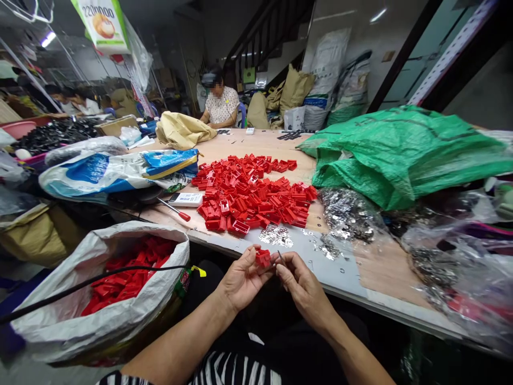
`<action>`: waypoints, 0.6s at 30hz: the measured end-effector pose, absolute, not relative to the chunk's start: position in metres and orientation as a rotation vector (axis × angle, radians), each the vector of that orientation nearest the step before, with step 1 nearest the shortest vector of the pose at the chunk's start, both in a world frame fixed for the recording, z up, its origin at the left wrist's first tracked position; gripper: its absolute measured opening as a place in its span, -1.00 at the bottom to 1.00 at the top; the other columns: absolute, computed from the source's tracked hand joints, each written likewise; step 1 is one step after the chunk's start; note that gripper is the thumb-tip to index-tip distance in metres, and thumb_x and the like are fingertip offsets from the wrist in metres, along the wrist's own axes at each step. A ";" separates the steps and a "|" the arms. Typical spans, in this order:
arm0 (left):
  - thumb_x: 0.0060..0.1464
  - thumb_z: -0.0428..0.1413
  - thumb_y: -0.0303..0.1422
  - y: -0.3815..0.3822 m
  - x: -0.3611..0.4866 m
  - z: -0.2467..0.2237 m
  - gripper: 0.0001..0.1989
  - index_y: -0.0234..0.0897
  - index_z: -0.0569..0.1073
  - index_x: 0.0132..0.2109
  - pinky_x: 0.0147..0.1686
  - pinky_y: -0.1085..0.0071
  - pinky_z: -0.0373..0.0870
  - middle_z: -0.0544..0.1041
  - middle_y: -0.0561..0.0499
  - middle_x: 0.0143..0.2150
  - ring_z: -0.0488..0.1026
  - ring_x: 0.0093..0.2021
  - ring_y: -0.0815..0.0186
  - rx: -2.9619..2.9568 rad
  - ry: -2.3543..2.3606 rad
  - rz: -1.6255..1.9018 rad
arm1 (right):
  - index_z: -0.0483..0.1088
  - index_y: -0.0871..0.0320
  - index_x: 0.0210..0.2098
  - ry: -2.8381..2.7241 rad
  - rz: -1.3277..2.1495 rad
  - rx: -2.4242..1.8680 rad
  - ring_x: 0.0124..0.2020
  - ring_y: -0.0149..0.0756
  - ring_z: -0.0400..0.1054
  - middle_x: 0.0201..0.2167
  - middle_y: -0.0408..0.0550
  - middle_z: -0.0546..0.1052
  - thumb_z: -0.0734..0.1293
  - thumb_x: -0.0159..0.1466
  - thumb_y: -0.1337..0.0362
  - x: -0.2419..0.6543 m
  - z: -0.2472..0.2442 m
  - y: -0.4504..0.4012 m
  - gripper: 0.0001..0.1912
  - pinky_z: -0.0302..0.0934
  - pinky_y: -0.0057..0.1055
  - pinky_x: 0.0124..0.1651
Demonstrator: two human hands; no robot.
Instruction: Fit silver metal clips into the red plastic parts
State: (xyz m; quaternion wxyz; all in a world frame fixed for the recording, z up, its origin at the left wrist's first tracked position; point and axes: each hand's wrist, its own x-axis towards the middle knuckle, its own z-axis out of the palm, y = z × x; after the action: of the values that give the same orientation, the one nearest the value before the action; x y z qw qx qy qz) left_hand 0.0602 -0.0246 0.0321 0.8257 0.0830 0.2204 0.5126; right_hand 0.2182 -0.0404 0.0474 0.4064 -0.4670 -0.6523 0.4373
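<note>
Left hand: gripping the red part at its fingertips, palm turned partly up
Right hand: gripping a thin piece between thumb and forefinger, tip upward; too small to tell what it is
Red part: between the two hands, by the near edge of the bench, held off the surface; whether the thin piece touches it cannot be told
Step in hand: seems to be close work on this one red part
Hold: best kept firm in the left hand, fingers clear of the side facing the right hand, so that it does not twist
Pinch: light and near the tip should give better control of the thin piece; too hard a squeeze may flick it away
Line-up: wise to square the thin piece to the red part before any push, as a tilt could scrape or jam it
Wrists: low and close together should steady both hands
Loose plates: between the hands and the red pile, within easy reach; a sleeve could scatter them
Sack: left of the bench, red parts inside
Metal bag: right of the red pile, near the green sack
</note>
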 end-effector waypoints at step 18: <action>-0.12 0.31 -0.48 -0.039 0.073 0.033 -0.65 -0.27 0.30 -0.24 -0.27 0.44 0.38 0.57 -0.03 -0.34 0.56 -0.31 0.29 0.229 0.457 1.338 | 0.33 0.10 -0.45 -1.432 1.313 -1.237 -0.60 -0.40 0.22 -0.59 -0.19 0.34 0.30 0.15 -0.12 0.203 0.038 -0.043 -0.60 0.20 -0.50 -0.58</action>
State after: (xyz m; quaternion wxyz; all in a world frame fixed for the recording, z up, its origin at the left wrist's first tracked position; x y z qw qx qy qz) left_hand 0.0729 -0.0389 0.0334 0.7542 0.1051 0.2095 0.6133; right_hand 0.2028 -0.0433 0.0376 0.4073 -0.4906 -0.5678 0.5206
